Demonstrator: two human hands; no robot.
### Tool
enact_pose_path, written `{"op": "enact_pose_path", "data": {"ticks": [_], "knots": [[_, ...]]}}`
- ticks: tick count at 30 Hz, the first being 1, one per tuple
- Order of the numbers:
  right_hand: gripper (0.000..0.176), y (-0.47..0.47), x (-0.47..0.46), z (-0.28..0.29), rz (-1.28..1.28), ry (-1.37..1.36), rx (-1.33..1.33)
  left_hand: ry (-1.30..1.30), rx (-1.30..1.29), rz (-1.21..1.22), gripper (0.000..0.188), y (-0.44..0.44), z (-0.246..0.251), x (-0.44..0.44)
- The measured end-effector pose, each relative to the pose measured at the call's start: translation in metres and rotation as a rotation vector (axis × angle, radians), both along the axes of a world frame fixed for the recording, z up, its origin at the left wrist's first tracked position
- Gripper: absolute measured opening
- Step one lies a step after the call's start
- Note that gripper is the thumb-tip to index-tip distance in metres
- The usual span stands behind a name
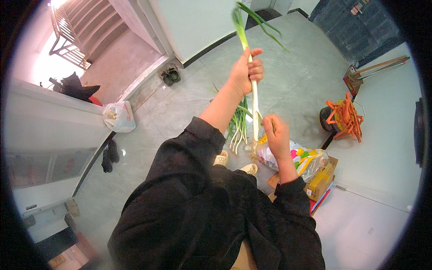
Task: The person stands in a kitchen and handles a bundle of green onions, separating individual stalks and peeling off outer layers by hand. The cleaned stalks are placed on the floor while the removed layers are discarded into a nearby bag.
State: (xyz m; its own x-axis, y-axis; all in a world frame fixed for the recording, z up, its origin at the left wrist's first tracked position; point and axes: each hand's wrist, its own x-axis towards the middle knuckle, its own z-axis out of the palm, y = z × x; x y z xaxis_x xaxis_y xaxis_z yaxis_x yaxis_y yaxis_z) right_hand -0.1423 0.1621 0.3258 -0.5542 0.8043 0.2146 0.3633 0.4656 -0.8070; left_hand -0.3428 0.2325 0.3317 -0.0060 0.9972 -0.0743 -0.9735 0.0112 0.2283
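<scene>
My left hand (247, 71) is wrapped around the white shaft of a long green onion (254, 98), held upright in front of me. Its green leaves point away from me, one of them bent over to the right, and the root tuft hangs at the near end. Lower down, beside the shaft, my right hand (278, 133) pinches a thin strip that seems to be an outer layer of the onion; the fingers partly hide it. Below, on the tiled floor, lies a bunch of thinner green onions (239, 123).
A flowered plastic bag (302, 153) and a cardboard box (320, 182) are at my right. Beyond stands a bucket heaped with orange strips (346, 116). Black shoes (170, 76) sit by the doorway; a white plastic bag (119, 116) and dark footwear (110, 155) lie left.
</scene>
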Motion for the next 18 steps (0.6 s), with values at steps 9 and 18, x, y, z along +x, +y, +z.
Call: {"op": "enact_pose_path", "data": {"ticks": [9,18], "knots": [[0.028,-0.053,0.06,0.009,-0.203,0.581,-0.503,0.083,0.085,0.236,0.035,0.0,-0.008,-0.038],[0.032,-0.037,0.099,0.0,-0.217,1.049,-0.879,0.099,-0.213,0.46,0.044,0.003,-0.036,-0.044]]}}
